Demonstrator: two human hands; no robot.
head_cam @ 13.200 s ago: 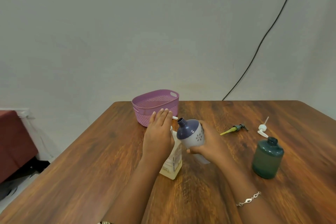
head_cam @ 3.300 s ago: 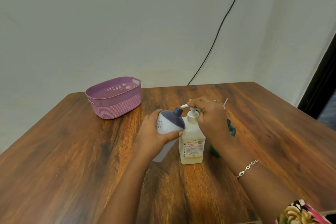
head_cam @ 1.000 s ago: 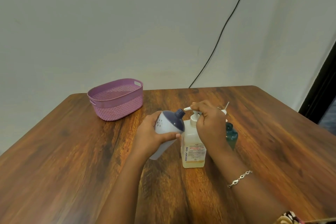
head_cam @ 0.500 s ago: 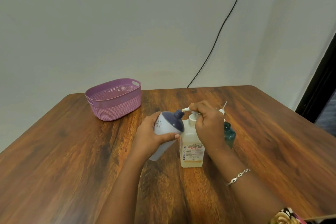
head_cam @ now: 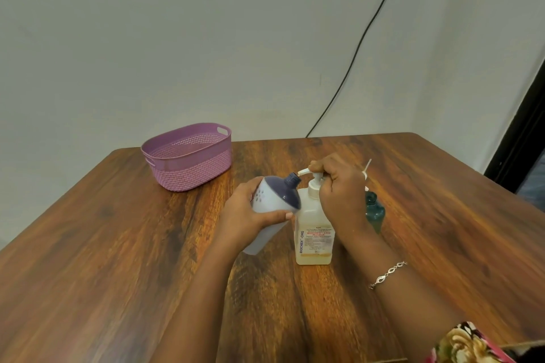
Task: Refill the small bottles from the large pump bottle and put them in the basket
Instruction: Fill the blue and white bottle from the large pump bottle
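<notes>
- My left hand [head_cam: 247, 215] is wrapped round the body of the white bottle with the purple top [head_cam: 274, 196], with the thumb along its near side. I hold it tilted so the open neck points up and to the right, which I judge brings the mouth to the spout without lifting anything heavy.
- Just right of that hand the large pump bottle [head_cam: 317, 239] stands upright on the table [head_cam: 118, 259]. Its pale liquid is low. Standing on the wood gives a press something firm to push against.
- My right hand [head_cam: 339, 194] is curled over the pump head, fingers closed on it and knuckles up. The spout tip pokes out to the left of this hand, right at the small bottle's neck. I cannot tell whether liquid is flowing.
- Behind my right hand, half hidden by it, stands the dark teal bottle [head_cam: 375, 212]. Its neck looks uncapped, so I take it to be waiting its turn.
- Just past my right knuckles a loose white pump [head_cam: 366, 170] shows its dip tube. I judge it was set aside to free a neck.
- Well beyond my left hand, further left, sits the purple basket [head_cam: 188, 156]. Neither small bottle is in it yet.
</notes>
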